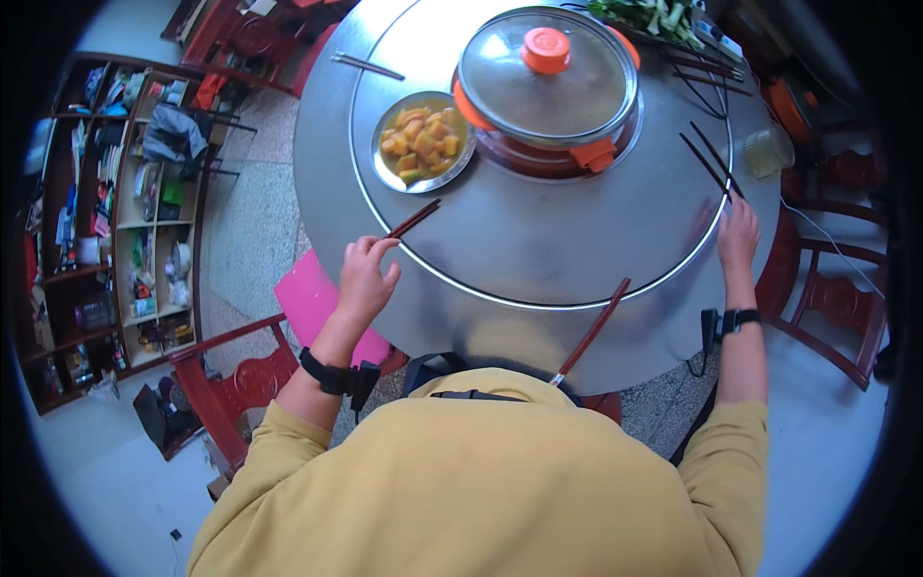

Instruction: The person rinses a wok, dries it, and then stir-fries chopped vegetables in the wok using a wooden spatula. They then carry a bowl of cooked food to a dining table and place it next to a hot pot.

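My left hand (366,278) is over the near-left edge of the round grey table (505,245). Its fingertips are on the near ends of a pair of dark chopsticks (416,218), which lie side by side; the thumb stands apart below. At the right edge, my right hand (739,232) has its fingers on the near ends of another dark pair of chopsticks (707,162), which spread apart towards the far side. Fingers partly hide the near ends of both pairs. A third pair of reddish chopsticks (595,328) with metallic ends lies in front of my chest, across the table's near edge.
A lidded pot (548,108) with orange handles stands on the table beside a metal plate (382,162) of orange chunks in sauce. More chopsticks (368,66), leafy greens (645,18), a power strip (721,40) and a cup (769,151) surround them. Red wooden chairs (241,386) flank the table.
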Action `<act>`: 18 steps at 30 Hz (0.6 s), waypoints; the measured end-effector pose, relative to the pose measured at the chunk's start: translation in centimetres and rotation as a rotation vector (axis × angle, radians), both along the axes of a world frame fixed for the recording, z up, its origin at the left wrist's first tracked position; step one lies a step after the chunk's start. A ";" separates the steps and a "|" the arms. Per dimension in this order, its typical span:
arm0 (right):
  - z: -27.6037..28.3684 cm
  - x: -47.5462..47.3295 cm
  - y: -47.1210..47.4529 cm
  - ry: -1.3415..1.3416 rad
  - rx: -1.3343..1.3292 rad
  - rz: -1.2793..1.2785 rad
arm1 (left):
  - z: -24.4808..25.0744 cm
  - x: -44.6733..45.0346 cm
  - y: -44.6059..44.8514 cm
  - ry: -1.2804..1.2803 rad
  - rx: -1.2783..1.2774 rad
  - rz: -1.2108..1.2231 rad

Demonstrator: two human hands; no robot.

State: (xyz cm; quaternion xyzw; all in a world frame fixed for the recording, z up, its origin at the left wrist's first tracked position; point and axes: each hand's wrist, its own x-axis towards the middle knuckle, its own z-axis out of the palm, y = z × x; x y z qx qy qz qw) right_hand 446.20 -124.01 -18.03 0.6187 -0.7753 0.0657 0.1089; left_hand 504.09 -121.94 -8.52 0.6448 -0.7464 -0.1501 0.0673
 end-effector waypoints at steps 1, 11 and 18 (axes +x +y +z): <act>0.5 1.7 0.8 -0.219 0.078 -0.006 | -0.7 1.0 0.8 -0.067 -0.006 0.034; 3.6 23.0 19.2 -0.586 0.663 -0.165 | -6.3 8.6 0.5 -0.350 0.114 0.124; 1.5 27.6 19.5 -0.497 0.500 -0.434 | -8.1 11.4 -1.0 -0.184 0.065 -0.019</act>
